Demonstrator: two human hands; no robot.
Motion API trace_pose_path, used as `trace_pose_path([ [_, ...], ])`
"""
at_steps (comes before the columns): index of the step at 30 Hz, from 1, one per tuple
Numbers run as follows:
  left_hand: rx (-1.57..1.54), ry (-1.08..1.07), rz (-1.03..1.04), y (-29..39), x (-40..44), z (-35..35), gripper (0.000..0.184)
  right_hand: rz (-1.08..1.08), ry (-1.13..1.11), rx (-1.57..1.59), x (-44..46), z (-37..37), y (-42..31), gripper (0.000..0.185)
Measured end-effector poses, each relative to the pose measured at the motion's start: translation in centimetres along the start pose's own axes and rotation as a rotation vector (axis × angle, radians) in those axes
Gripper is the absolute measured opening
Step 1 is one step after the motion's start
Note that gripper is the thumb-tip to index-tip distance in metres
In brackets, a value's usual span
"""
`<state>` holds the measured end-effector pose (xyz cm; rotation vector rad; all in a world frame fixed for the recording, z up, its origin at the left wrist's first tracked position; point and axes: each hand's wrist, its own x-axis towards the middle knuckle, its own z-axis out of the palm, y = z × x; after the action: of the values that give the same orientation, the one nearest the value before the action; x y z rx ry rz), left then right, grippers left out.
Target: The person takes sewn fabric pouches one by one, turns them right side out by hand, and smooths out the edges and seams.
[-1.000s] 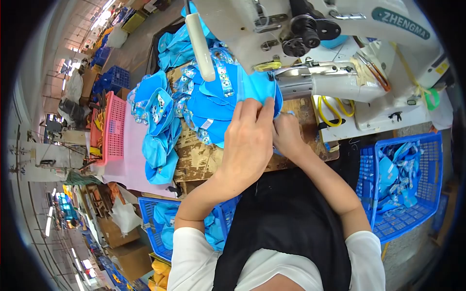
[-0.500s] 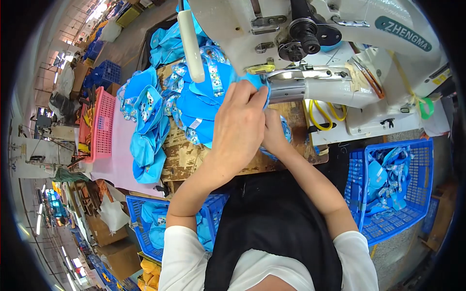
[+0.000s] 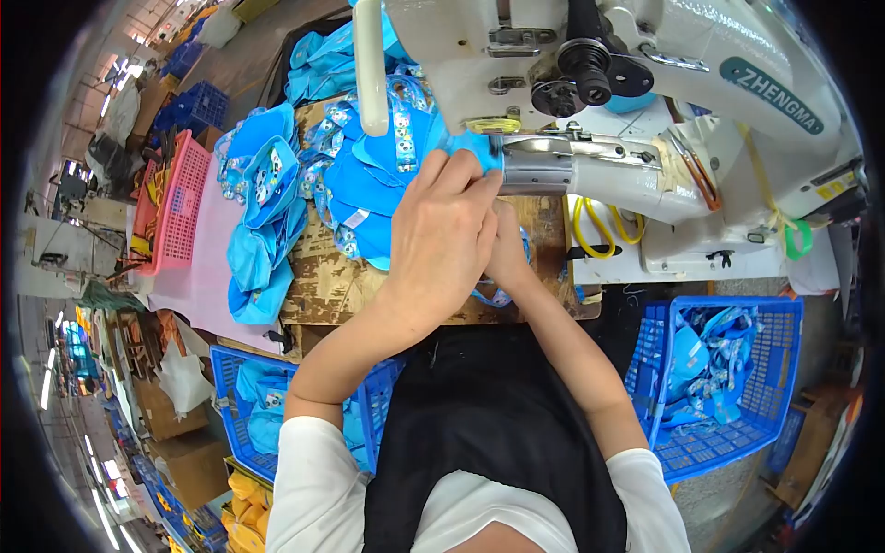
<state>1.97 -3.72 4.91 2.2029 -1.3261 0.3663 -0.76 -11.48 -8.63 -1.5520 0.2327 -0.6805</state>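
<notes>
My left hand (image 3: 444, 221) is closed, fingers pinched on the edge of a blue cloth hat (image 3: 475, 147) at the end of the sewing machine's cylinder arm (image 3: 536, 170). Just right of it and partly behind it, my right hand (image 3: 505, 244) is also closed at the hat's lower edge; its fingertips are mostly hidden. A printed trim strip (image 3: 498, 297) hangs below the right hand. The white sewing machine head (image 3: 442, 64) stands over the work, and its needle area is hard to make out. Left of my hands lie more blue hats (image 3: 369, 198) with panda-print trim.
Another row of blue hats (image 3: 263, 221) lies farther left, near a pink basket (image 3: 182, 207). Blue crates with blue cloth pieces stand at the lower right (image 3: 788, 369) and lower left (image 3: 230, 387). Tweezers (image 3: 696, 170) and a yellow cord (image 3: 590, 235) are on the machine side.
The whole view has shifted slightly. Both hands stay at the arm's end, and less of the printed trim shows beside the right wrist.
</notes>
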Motion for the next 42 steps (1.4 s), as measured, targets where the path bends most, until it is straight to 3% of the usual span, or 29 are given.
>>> trace_pose_path([
  [5,0.128,0.021,0.021,0.0,0.2,-0.4,0.026,0.027,-0.050,0.136,0.0,-0.5,-1.9,0.043],
  [9,-0.009,0.003,-0.003,-0.6,0.2,-0.4,0.029,0.209,-0.055,0.221,-0.2,-1.1,-2.4,0.043],
  [16,0.045,-0.026,-0.018,0.6,0.8,-0.5,0.027,0.236,-0.078,0.102,-0.1,-2.7,-4.9,0.045],
  [20,0.004,-0.032,-0.087,0.9,1.0,0.7,0.028,0.246,-0.105,0.210,0.8,-4.6,-6.7,0.044],
  [24,-0.266,0.175,-0.186,1.0,-0.7,2.3,0.033,0.249,-0.152,0.185,0.9,-5.6,-7.0,0.038],
  [26,-0.127,0.356,-0.106,0.8,-2.5,3.6,0.050,0.216,-0.145,0.132,-0.3,-6.0,-6.0,0.037],
  [32,-0.008,0.488,-0.178,-3.6,-8.2,5.5,0.063,0.106,-0.161,-0.179,-4.2,-7.3,-5.3,0.034],
  [34,0.057,0.417,-0.001,-4.2,-7.8,3.2,0.059,0.092,-0.166,-0.283,-5.0,-7.4,-5.8,0.034],
  [35,0.056,0.415,-0.007,-4.1,-7.5,2.3,0.059,0.096,-0.170,-0.284,-5.0,-7.4,-6.0,0.034],
  [39,0.119,0.073,0.279,-3.2,-4.4,-1.4,0.055,0.047,-0.097,-0.223,-3.8,-6.2,-6.7,0.035],
  [42,0.088,-0.087,0.249,-1.2,-3.0,-2.9,0.055,0.040,-0.071,-0.141,-4.0,-5.2,-6.5,0.034],
])
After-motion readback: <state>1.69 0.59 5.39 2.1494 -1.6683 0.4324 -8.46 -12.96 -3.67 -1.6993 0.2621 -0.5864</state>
